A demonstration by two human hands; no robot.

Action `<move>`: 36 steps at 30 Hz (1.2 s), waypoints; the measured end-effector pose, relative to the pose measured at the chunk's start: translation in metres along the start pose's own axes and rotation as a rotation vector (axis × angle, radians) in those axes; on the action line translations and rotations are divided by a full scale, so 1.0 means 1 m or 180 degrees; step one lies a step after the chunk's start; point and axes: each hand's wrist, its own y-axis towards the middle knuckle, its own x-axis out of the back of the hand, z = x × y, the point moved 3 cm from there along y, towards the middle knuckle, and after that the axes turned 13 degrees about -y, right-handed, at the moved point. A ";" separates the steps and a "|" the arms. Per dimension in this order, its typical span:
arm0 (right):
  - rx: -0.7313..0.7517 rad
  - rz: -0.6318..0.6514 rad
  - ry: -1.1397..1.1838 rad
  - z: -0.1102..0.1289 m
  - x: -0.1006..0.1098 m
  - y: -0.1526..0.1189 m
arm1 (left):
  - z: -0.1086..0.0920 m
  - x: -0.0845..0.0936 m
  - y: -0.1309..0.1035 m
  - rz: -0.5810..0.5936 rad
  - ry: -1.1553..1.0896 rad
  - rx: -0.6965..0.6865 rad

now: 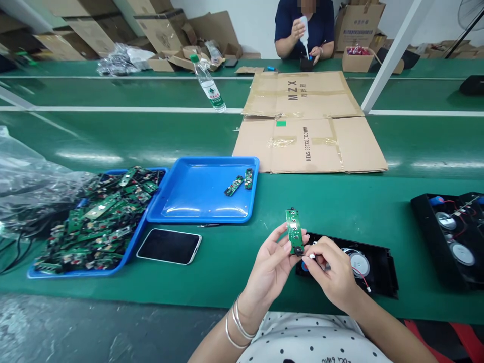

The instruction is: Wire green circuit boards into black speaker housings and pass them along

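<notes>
A narrow green circuit board (294, 227) stands nearly upright in my left hand (270, 264), pinched between thumb and fingers near its lower end. Close against that end, my right hand (333, 267) is closed on a small white connector (312, 256). Whether the connector touches the board I cannot tell. Beneath my hands lies a black speaker housing (381, 267), partly hidden by them. It holds a round speaker (358, 263), and a red wire ends in another white plug (368, 289).
Left are a blue tray (128, 259) heaped with circuit boards, a phone (169, 246) and another blue tray (196, 189) with two boards. More black housings (434, 237) sit right. Flattened cardboard (317, 146) and a water bottle (209, 85) lie beyond. A person (302, 30) across holds a white squeeze bottle.
</notes>
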 end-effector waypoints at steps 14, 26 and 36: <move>-0.0126 0.0243 -0.0047 -0.006 0.003 0.003 | -0.002 0.000 -0.001 0.0047 0.0179 0.0076; 0.1358 0.0373 -0.1066 -0.002 0.007 -0.007 | -0.014 0.007 0.007 0.0248 0.0708 0.1537; -0.0008 -0.0409 -0.0315 -0.003 0.005 -0.011 | -0.003 0.003 0.003 0.0662 0.0142 0.0746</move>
